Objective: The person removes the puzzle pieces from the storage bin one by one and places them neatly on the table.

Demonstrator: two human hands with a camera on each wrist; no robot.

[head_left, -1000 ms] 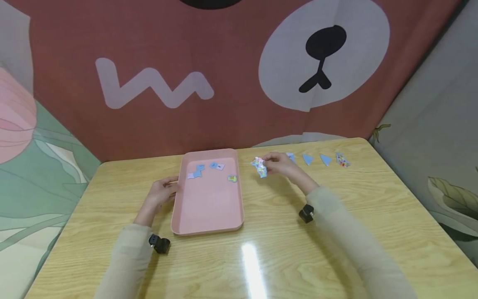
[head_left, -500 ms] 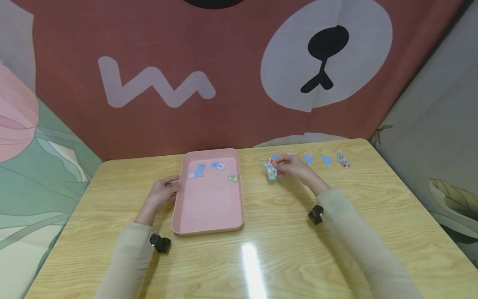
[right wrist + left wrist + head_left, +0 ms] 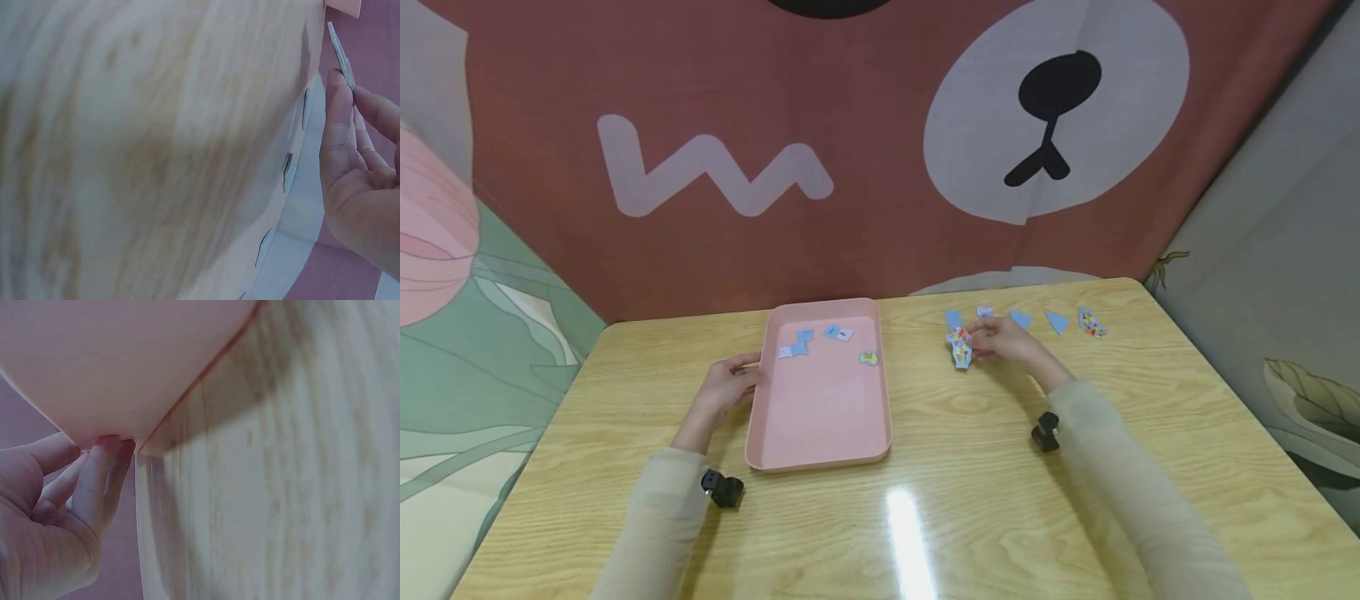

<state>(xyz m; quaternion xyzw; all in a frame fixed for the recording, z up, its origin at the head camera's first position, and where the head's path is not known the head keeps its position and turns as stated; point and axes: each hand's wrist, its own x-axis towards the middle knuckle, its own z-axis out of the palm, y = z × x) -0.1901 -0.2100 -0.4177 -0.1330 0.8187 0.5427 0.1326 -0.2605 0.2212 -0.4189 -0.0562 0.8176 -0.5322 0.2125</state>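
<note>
A pink tray (image 3: 820, 417) lies on the table with several small flat pieces inside, blue (image 3: 800, 348) and yellow (image 3: 868, 358) among them. The left hand (image 3: 726, 389) holds the tray's left side; in the left wrist view its thumb and fingers (image 3: 90, 481) pinch the tray's edge (image 3: 125, 381). Right of the tray, the right hand (image 3: 1006, 342) pinches a multicoloured patterned piece (image 3: 961, 350) just above the table. Edge-on, that thin piece (image 3: 340, 55) stands between thumb and fingertips of the right hand (image 3: 362, 162) in the right wrist view.
Along the table's back edge lie a blue square piece (image 3: 953, 318), a lilac piece (image 3: 984, 312), two blue triangular pieces (image 3: 1020, 320) and a multicoloured piece (image 3: 1091, 322). Behind the table (image 3: 970, 500) hangs a reddish cloth (image 3: 865, 242).
The right hand has moved right and slightly nearer with the patterned piece, which has turned more upright. The blue square and lilac pieces behind it have come into view. The left hand stays at the tray.
</note>
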